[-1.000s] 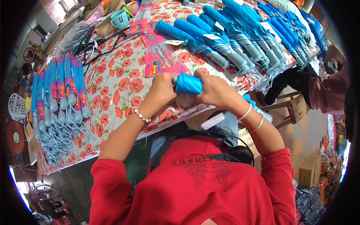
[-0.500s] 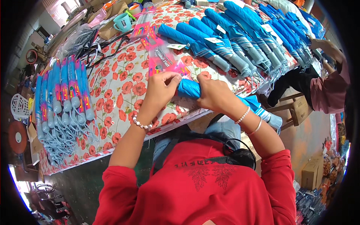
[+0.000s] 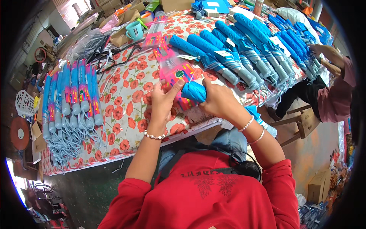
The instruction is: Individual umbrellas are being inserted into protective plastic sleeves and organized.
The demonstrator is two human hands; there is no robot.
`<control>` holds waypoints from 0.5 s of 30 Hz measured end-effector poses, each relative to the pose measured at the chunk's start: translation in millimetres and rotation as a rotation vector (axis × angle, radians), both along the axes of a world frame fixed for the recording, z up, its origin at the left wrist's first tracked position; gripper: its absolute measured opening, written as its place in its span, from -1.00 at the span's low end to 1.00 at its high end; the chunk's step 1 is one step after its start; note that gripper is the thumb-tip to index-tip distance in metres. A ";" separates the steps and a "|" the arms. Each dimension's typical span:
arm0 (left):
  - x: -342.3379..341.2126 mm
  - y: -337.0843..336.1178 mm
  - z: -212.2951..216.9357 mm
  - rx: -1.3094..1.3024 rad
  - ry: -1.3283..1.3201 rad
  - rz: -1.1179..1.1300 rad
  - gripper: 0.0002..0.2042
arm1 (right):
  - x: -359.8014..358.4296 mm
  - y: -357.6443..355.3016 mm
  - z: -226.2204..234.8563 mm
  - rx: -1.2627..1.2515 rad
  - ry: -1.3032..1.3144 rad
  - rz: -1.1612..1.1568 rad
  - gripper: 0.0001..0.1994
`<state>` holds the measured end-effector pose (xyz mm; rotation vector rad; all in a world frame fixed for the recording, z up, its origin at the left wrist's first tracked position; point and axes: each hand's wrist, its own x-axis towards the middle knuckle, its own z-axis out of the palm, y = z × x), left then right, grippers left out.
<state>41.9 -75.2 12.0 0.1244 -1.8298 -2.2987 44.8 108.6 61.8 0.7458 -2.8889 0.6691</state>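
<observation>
My right hand (image 3: 220, 98) is wrapped round a folded blue umbrella (image 3: 193, 91). The umbrella's rolled top points left, and its grey handle end (image 3: 270, 131) shows beyond my right wrist. My left hand (image 3: 164, 100) is just left of the umbrella top, thumb and fingers apart. Its thumb lies over a flat pink and clear printed plastic sleeve (image 3: 179, 74) on the table; whether it presses on the sleeve I cannot tell. The sleeve's near end lies behind the umbrella top.
Sleeved umbrellas (image 3: 78, 89) lie in a bunch at the left of the flowered tablecloth (image 3: 114, 133). Unsleeved blue umbrellas (image 3: 228, 49) with tags are piled at the right. Farther back are a teal mug (image 3: 134, 30) and more sleeves (image 3: 154, 36). Another person's arm (image 3: 328, 55) reaches in beside a wooden stool (image 3: 305, 124).
My left hand has let go its pinch at the umbrella's top, and its fingers have spread. My right hand keeps its hold on the umbrella. The whole view has shifted slightly.
</observation>
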 end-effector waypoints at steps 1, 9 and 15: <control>5.7 5.6 10.0 0.159 -0.069 -0.069 -0.53 | -1.6 -0.9 0.3 0.006 0.006 0.005 -0.57; 15.0 22.4 16.6 0.524 0.144 -0.195 -0.72 | -17.6 -1.5 13.7 -0.198 -0.373 0.110 -0.57; 16.4 19.5 6.8 0.517 0.238 -0.317 -0.76 | -25.9 1.0 9.4 -0.592 -0.755 0.295 -0.54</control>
